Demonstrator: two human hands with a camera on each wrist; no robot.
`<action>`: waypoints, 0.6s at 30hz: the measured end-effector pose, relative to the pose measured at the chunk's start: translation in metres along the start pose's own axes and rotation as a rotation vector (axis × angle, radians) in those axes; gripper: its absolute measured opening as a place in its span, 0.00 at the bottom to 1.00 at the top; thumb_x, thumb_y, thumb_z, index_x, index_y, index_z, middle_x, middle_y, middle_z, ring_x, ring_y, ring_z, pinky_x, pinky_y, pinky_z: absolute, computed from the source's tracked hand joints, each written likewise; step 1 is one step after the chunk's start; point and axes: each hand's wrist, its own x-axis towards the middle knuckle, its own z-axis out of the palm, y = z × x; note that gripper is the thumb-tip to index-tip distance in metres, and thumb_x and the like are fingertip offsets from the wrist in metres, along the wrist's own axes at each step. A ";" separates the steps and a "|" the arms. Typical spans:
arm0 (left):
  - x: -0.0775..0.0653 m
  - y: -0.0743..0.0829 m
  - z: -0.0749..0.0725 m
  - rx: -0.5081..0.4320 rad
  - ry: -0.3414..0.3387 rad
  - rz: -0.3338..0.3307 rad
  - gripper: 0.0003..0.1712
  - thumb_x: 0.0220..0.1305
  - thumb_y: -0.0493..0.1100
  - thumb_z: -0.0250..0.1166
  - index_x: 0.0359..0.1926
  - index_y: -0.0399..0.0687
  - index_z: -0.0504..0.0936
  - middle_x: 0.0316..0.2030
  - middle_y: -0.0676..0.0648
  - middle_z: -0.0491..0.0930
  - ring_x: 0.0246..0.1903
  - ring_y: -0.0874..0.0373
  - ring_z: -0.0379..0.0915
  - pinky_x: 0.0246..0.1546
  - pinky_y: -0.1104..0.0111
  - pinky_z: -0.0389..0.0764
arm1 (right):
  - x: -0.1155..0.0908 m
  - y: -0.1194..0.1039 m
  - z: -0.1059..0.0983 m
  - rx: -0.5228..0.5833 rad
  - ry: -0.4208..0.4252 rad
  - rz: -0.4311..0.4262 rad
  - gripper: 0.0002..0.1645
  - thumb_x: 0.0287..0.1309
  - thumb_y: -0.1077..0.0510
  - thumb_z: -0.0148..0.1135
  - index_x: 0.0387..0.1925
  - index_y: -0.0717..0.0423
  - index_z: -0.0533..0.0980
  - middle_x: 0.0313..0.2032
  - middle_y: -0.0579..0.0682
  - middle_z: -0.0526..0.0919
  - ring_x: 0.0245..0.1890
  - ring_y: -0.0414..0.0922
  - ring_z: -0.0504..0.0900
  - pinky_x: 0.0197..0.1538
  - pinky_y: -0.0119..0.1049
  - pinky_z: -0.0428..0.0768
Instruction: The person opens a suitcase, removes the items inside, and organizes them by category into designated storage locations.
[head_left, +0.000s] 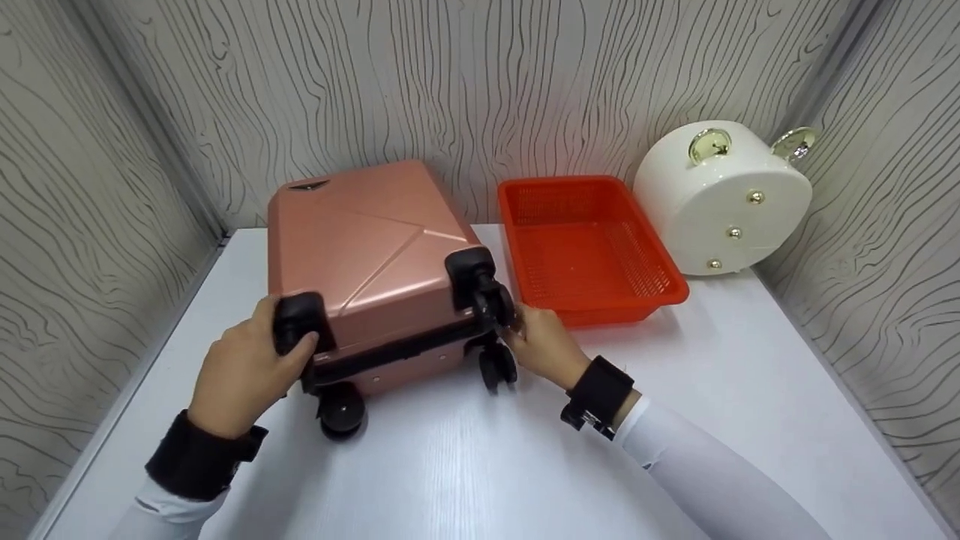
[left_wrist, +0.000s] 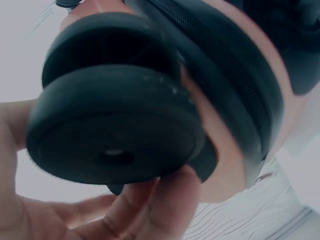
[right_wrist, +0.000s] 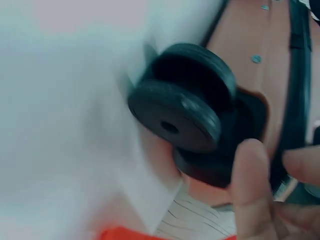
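Observation:
A rose-pink hard-shell suitcase [head_left: 367, 225] lies on its broad side, slightly askew, its black wheels facing me. My left hand [head_left: 244, 367] grips its near left corner, the thumb over a black corner mount. In the left wrist view, the fingers [left_wrist: 172, 202] curve around a black twin wheel [left_wrist: 115, 125]. My right hand [head_left: 544, 341] holds the near right corner beside the wheels, partly hidden by one of them. The right wrist view shows its fingertips [right_wrist: 250, 162] close to a wheel mount and the dark zip seam [right_wrist: 297, 95].
Right of the suitcase stands a red plastic basket [head_left: 600, 311] with perforated sides. A round white case [head_left: 720, 199] with gold fittings is in the back right corner. Patterned panels [head_left: 450, 82] enclose the white table [head_left: 480, 480] at the back and sides.

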 end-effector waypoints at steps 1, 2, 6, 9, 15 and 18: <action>0.002 0.002 0.001 0.026 0.008 0.009 0.36 0.60 0.57 0.67 0.56 0.33 0.71 0.24 0.36 0.80 0.19 0.45 0.76 0.17 0.55 0.71 | 0.001 0.001 0.003 -0.006 0.026 -0.009 0.04 0.62 0.59 0.63 0.36 0.56 0.80 0.26 0.48 0.84 0.24 0.40 0.76 0.27 0.34 0.76; 0.005 0.004 0.001 0.056 0.014 0.017 0.35 0.60 0.57 0.67 0.54 0.33 0.72 0.22 0.36 0.79 0.17 0.44 0.75 0.15 0.55 0.70 | 0.001 0.001 0.005 -0.007 0.052 -0.019 0.03 0.62 0.60 0.63 0.32 0.54 0.80 0.25 0.48 0.83 0.23 0.40 0.75 0.26 0.35 0.75; 0.012 0.011 -0.003 0.131 0.024 0.022 0.31 0.57 0.58 0.69 0.41 0.32 0.78 0.16 0.37 0.76 0.14 0.43 0.72 0.12 0.54 0.67 | -0.002 0.003 0.011 -0.033 0.146 -0.085 0.08 0.60 0.62 0.64 0.24 0.53 0.79 0.21 0.47 0.81 0.22 0.41 0.74 0.26 0.35 0.73; 0.015 0.012 -0.007 0.150 0.017 0.037 0.30 0.57 0.58 0.70 0.37 0.31 0.80 0.16 0.37 0.77 0.14 0.43 0.72 0.12 0.54 0.66 | -0.007 0.002 0.013 -0.057 0.188 -0.141 0.09 0.58 0.64 0.63 0.22 0.54 0.79 0.18 0.45 0.79 0.21 0.39 0.73 0.25 0.34 0.72; 0.012 0.007 -0.005 0.157 0.041 0.082 0.30 0.58 0.56 0.69 0.39 0.28 0.78 0.16 0.36 0.76 0.13 0.44 0.71 0.12 0.55 0.67 | -0.016 -0.001 0.020 -0.029 0.189 -0.236 0.11 0.61 0.65 0.60 0.23 0.56 0.80 0.17 0.43 0.77 0.20 0.36 0.74 0.26 0.30 0.74; 0.010 0.007 -0.003 0.166 0.064 0.101 0.31 0.58 0.55 0.69 0.41 0.26 0.77 0.15 0.36 0.75 0.12 0.43 0.71 0.12 0.53 0.68 | -0.021 -0.005 0.026 0.001 0.146 -0.287 0.09 0.65 0.62 0.59 0.32 0.56 0.84 0.23 0.46 0.83 0.24 0.35 0.79 0.29 0.31 0.79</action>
